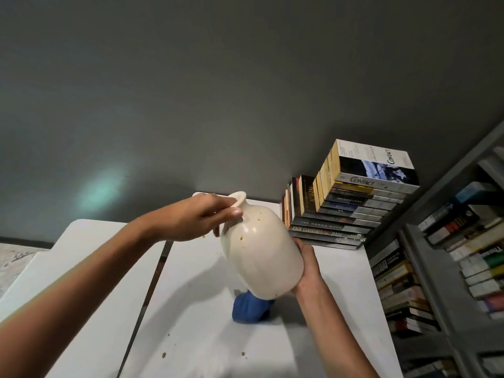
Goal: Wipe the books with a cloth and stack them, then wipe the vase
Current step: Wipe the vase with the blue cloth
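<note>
The cream vase (261, 257) is held above the white table (204, 336), tilted so that its mouth points up and to the left and its base down and to the right. Small brownish specks dot its shoulder.

The left hand (196, 216) grips the neck just under the flared rim. Its fingers (234, 212) curl round the near side of the neck, with the rim sticking out above the knuckles.

The right hand (308, 268) cups the lower body from the right. The palm lies flat against the wall near the base, and the fingers go round the far side, where they are hidden. A sliver of the blue cloth (252, 308) shows between the top of that hand and the vase. The bulk of the cloth is bunched directly under the vase's base, down on the table. Whether the vase rests on the bunch cannot be told.

At the far right corner of the table stands a stack of paperbacks (351, 214), with "Contact" on top. A row of upright books (296, 203) stands just beside it on the left. A grey bookshelf (450, 255) fills the right edge. A few crumbs (164, 355) lie on the near part of the table.
</note>
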{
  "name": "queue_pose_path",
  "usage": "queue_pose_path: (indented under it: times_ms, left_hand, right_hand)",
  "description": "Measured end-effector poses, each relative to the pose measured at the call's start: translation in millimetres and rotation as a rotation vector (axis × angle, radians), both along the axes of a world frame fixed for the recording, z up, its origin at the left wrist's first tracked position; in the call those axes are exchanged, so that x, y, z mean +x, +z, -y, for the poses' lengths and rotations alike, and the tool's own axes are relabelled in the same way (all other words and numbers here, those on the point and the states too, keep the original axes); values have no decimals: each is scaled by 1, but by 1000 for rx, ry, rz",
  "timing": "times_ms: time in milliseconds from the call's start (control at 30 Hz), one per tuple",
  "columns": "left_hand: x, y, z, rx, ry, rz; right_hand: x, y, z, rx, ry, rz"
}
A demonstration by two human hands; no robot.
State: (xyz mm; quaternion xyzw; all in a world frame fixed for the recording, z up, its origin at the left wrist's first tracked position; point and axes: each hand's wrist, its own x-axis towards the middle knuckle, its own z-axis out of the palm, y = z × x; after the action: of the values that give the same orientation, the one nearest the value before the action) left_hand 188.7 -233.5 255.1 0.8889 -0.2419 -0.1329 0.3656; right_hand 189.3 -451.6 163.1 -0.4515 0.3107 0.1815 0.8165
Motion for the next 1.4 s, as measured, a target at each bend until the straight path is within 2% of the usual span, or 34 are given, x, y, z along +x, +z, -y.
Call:
queue_pose_path:
  times_ms: [100,167,233,367,433,533,600,700,800,867,967,1000,1133,1200,1233,1333,1400]
  left_hand:
    - [0,-14,-3,82,36,221]
    - [-1,-25,-5,1,87,327]
    - [0,-31,-7,-89,129,378]
    - [1,-24,-10,-133,197,394]
    - [1,-19,-12,-117,180,406]
    - [1,-15,-6,-78,136,432]
    - [-1,-17,2,-44,129,431]
    - [-3,-22,8,-59,209,414]
    - [-4,-28,10,-43,286,405]
    - [-5,-31,14,11,308,394]
    - [-2,-28,17,100,340,393]
    - [-1,-25,19,120,351,392]
    - [1,-13,21,182,409,322]
    - [0,-13,24,209,461,302]
    - [-1,-14,25,217,507,279]
    - [-1,-19,21,80,679,178]
    - [1,-23,17,-7,748,124]
  right_hand:
    - [0,2,1,34,20,57]
    - [0,2,0,6,72,119]
    - [2,0,0,-110,110,242]
    - [10,5,1,-537,211,593]
    - [13,13,1,-688,281,756]
    - [13,34,-8,-802,261,961]
    - [6,47,-21,-950,219,1148]
    - [-19,49,-34,-1107,167,1311]
    - [-38,33,-30,-1147,291,1515]
    - [-29,28,-24,-1139,302,1501]
    - [-11,31,-20,-1117,139,1317]
    - [-13,32,-22,-1114,133,1313]
    - [-42,24,-28,-1122,338,1561]
    - [-43,10,-22,-1170,309,1609]
    - [-44,2,-20,-1203,235,1566]
    - [-59,-26,-22,-1382,105,1444]
    - [-67,-34,-22,-1434,182,1556]
